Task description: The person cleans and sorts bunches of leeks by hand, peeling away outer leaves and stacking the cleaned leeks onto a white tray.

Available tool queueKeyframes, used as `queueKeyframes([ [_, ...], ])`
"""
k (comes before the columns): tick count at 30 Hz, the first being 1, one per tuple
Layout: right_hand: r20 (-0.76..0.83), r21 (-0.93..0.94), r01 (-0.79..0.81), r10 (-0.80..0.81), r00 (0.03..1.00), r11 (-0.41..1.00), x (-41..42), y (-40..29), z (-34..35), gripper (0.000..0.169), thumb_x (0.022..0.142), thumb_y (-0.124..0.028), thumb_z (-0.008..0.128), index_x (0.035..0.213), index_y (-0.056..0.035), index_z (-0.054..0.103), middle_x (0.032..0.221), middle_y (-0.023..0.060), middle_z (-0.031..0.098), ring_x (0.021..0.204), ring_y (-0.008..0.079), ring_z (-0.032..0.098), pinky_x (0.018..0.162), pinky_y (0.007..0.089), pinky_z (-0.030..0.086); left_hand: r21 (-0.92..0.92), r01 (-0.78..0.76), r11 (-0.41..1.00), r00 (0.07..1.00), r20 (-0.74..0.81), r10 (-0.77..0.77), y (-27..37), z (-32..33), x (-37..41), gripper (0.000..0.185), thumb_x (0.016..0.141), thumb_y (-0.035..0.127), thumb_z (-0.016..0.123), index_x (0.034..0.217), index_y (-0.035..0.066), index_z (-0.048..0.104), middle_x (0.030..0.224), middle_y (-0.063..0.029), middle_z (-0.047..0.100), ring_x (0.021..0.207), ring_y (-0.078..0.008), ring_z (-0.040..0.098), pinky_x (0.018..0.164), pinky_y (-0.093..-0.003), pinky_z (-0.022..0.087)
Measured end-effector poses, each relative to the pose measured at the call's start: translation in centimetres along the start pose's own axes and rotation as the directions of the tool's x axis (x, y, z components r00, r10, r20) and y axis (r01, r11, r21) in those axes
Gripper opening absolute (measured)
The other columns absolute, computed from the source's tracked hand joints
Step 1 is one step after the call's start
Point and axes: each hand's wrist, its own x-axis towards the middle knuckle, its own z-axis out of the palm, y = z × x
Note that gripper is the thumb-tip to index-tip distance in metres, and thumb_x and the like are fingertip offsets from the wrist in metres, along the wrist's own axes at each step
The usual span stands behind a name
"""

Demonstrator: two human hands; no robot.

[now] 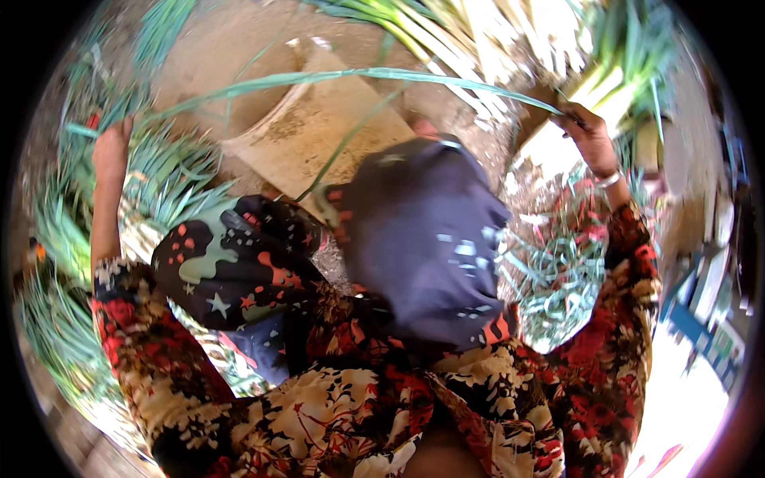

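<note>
A long green plastic strip (358,73) is stretched in a shallow arch between my two hands, above a stained board on the ground. My left hand (112,146) closes on its left end, over a heap of green onions. The right end is pinched in my right hand (583,128), which wears a bangle at the wrist, beside a bundle of leeks (603,89). A thin green strand (352,134) crosses the board (334,113) and reaches down to my knee. My knees are bent, in dark patterned trousers.
Green onions (173,173) lie heaped along the left side. Leeks with white stalks (484,36) spread at the top right. A tangle of green and red strips (556,275) lies right of my knee. Blue and white objects stand at the far right edge.
</note>
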Motion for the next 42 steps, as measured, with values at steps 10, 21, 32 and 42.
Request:
queueKeyframes([
  [10, 0.026, 0.321, 0.111, -0.126, 0.992, 0.940, 19.4, -11.3, 7.5, 0.015, 0.080, -0.001, 0.061, 0.095, 0.0027, 0.062, 0.081, 0.0061, 0.064, 0.069, 0.0108, 0.058, 0.063, 0.0225, 0.049, 0.117, 0.455, 0.883, 0.887, 0.030, -0.461, -9.5, 0.5, -4.5, 0.043, 0.089, 0.044, 0.044, 0.086, 0.008, 0.066, 0.086, -0.0196, 0.065, 0.082, -0.0368, 0.063, 0.073, -0.0456, 0.051],
  [21, 0.147, -0.442, 0.497, -0.486, 0.862, 0.747, 45.1, -17.6, 25.4, 0.017, 0.072, -0.019, 0.064, 0.084, -0.0062, 0.064, 0.076, 0.0113, 0.066, 0.069, 0.0275, 0.063, 0.063, 0.0357, 0.047, 0.082, 0.597, 0.798, 0.765, 0.240, -0.597, -14.0, 14.6, -2.9, 0.041, 0.087, 0.043, 0.048, 0.097, 0.007, 0.064, 0.098, -0.0195, 0.064, 0.092, -0.0376, 0.061, 0.078, -0.0469, 0.048],
  [32, 0.201, -0.714, 0.405, -0.387, 0.900, 0.571, 56.5, -14.9, 40.6, 0.018, 0.073, -0.024, 0.062, 0.088, -0.0156, 0.065, 0.087, 0.0125, 0.066, 0.084, 0.0344, 0.061, 0.072, 0.0419, 0.048, -0.137, 0.446, 0.885, 0.894, 0.015, -0.448, -10.8, 28.4, 1.5, 0.045, 0.091, 0.046, 0.044, 0.089, 0.003, 0.054, 0.084, -0.0241, 0.061, 0.080, -0.0428, 0.058, 0.068, -0.0516, 0.046],
  [42, 0.194, -0.721, 0.395, -0.382, 0.903, 0.568, 59.2, -12.7, 43.0, 0.017, 0.073, -0.022, 0.060, 0.087, -0.0140, 0.066, 0.088, 0.0133, 0.066, 0.084, 0.0338, 0.062, 0.072, 0.0423, 0.048, -0.346, 0.608, 0.715, 0.762, 0.001, -0.648, -11.4, 27.4, 6.1, 0.036, 0.084, 0.036, 0.059, 0.086, 0.000, 0.056, 0.077, -0.0259, 0.059, 0.075, -0.0445, 0.056, 0.064, -0.0505, 0.044],
])
